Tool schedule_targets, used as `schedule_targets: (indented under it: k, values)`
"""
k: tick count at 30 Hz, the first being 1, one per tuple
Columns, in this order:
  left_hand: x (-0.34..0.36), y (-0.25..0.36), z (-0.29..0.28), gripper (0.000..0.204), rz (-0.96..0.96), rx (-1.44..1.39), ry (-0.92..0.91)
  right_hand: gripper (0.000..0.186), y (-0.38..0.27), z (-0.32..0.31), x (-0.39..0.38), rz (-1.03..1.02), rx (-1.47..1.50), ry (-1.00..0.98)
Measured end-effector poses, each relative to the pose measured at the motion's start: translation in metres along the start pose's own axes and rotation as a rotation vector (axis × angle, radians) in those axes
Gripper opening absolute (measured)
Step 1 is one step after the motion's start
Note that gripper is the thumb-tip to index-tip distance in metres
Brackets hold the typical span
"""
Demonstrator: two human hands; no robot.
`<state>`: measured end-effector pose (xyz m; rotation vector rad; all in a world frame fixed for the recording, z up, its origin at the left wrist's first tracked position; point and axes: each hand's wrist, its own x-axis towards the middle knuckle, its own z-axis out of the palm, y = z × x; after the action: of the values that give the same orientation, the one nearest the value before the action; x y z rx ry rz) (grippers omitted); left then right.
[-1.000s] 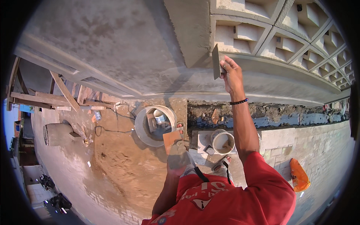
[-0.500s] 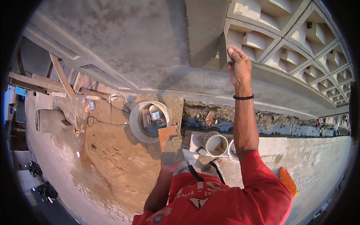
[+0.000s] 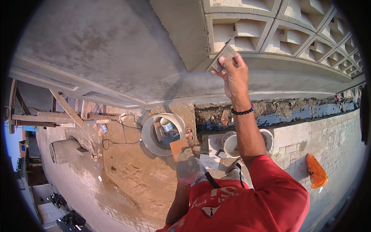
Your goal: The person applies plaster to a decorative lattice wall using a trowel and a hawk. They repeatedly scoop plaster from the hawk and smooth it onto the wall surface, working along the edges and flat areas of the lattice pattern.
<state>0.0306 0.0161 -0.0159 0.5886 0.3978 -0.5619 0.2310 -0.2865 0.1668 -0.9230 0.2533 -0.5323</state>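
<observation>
My right hand (image 3: 236,79) is raised to the wall, pinching a small flat rectangular scraper-like plate (image 3: 227,54) between thumb and fingers. Its grained broad face shows, tilted across the lower left corner of the patterned ventilation block (image 3: 266,33); whether it touches cannot be told. A dark beaded bracelet circles that wrist. Low in front of my body, my left hand (image 3: 186,178) supports an orange-brown board (image 3: 178,149) with grey mortar (image 3: 187,163) on it. The fingers beneath are largely hidden. Smooth grey plaster (image 3: 116,50) covers the wall to the left of the block.
A large bucket (image 3: 146,135) holding a block and a small can stands left of the board. Smaller pails (image 3: 231,145) stand below my right forearm. A dark wet trench (image 3: 278,116) follows the wall's foot. Sand (image 3: 131,170), timber (image 3: 65,108) and an orange bag (image 3: 317,170) lie around.
My right hand has turned the plate from nearly edge-on to a tilt that shows its broad face. The whole view has shifted; my left hand still has the board.
</observation>
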Motion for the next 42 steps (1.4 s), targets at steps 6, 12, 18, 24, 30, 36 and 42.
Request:
schedule_targets:
  k: [6, 12, 18, 24, 30, 36, 42]
  values:
    - [-0.026, 0.036, -0.001, 0.035, -0.067, -0.197, 0.013, 0.037, 0.125, 0.024, -0.014, 0.045, 0.128, 0.217]
    - [-0.029, 0.064, 0.017, 0.032, -0.015, -0.046, 0.157, 0.042, 0.129, 0.062, 0.034, -0.227, 0.001, 0.504]
    - [-0.022, 0.058, 0.024, 0.032, -0.064, -0.021, 0.18, 0.046, 0.147, 0.098, 0.013, -0.009, -0.203, 0.463]
    - [-0.022, 0.058, 0.031, 0.031, -0.04, 0.042, 0.167, 0.044, 0.101, 0.076, -0.001, 0.001, 0.121, 0.451]
    - [-0.018, 0.059, 0.026, 0.032, -0.083, 0.061, 0.263, 0.041, 0.135, 0.096, 0.026, -0.195, -0.294, 0.6]
    - [-0.027, 0.06, 0.03, 0.034, -0.053, 0.062, 0.228, 0.042, 0.129, 0.071, 0.0, -0.062, -0.019, 0.46]
    - [-0.025, 0.059, 0.014, 0.032, -0.081, 0.074, 0.28, 0.039, 0.163, 0.074, 0.031, -0.11, -0.166, 0.519]
